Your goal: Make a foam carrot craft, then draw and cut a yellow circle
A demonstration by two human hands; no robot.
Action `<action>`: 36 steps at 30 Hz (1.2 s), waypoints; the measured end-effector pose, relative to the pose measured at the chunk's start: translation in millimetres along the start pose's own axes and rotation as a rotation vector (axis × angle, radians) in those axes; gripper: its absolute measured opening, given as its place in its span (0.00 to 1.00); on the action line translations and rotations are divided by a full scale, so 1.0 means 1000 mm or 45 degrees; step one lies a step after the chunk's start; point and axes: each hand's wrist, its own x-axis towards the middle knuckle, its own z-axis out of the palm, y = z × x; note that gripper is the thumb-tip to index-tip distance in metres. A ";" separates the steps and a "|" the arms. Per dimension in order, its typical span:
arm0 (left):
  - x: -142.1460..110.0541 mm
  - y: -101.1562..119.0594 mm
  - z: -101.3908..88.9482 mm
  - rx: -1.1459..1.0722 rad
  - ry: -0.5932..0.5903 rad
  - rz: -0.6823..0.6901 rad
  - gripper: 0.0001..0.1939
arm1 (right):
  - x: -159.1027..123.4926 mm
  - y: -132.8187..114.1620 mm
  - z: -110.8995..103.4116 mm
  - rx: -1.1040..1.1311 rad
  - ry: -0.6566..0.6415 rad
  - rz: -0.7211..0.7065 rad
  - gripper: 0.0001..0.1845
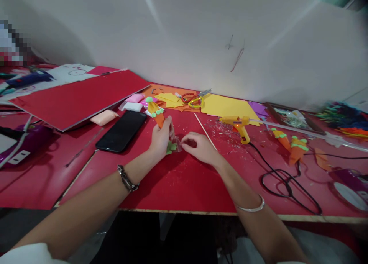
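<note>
My left hand (161,138) is closed round an orange felt carrot (157,114) with green dots and a green pom-pom on top, held upright above the red table (178,183). My right hand (199,146) rests just to the right of it, fingers curled and pinching at a small clear plastic bag (176,145) with green bits in it, which lies between the two hands. A thin wooden stick (205,127) lies just beyond my right hand.
A black phone (122,130) lies left of my left hand. A yellow glue gun (239,125) stands to the right, its black cord (287,183) looping near the table's front edge. Finished carrots (291,146), scissors (193,98), yellow paper (227,107) and a red board (77,97) lie around.
</note>
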 end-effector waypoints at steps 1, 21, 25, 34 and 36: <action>0.000 0.000 0.000 -0.011 0.019 -0.001 0.16 | 0.000 0.000 0.002 -0.030 -0.009 -0.004 0.06; 0.001 -0.004 0.004 -0.284 0.158 -0.054 0.14 | 0.006 0.004 0.025 0.349 0.170 0.242 0.06; 0.001 -0.003 0.003 -0.275 0.140 -0.134 0.15 | 0.007 0.005 0.023 0.534 0.153 0.283 0.04; -0.001 -0.003 0.007 -0.295 0.139 -0.141 0.14 | 0.007 0.007 0.027 0.486 0.015 0.250 0.11; -0.001 -0.004 0.006 -0.284 0.123 -0.153 0.14 | 0.007 0.005 0.027 0.468 -0.029 0.190 0.12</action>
